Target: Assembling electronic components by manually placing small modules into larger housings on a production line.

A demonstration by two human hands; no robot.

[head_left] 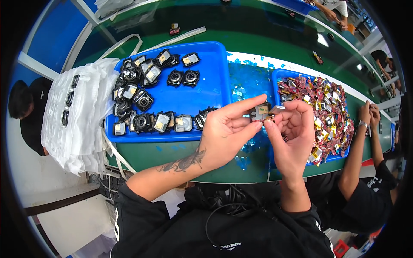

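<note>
Between thumb and fingers, my left hand [228,135] grips a dark watch case [260,112] with its grey inside facing up. Close against it, my right hand [294,137] is curled with thumb and fingertips pinching at the case's right edge. A small silver part [278,108] shows by the right fingertips; whether it is still joined to the case I cannot tell. Left of my hands, a blue tray [208,96] holds several black watch cases [144,101], some with pale parts inside. To the right, another blue tray [275,84] is heaped with small reddish circuit parts [322,114].
Scraps of blue film [247,81] litter the green table [189,150] between the trays. White packing sheets [81,124] are stacked at the left, with three dark pieces on them. Another person's hands [369,114] work at the far right. A white strap [180,38] lies behind the left tray.
</note>
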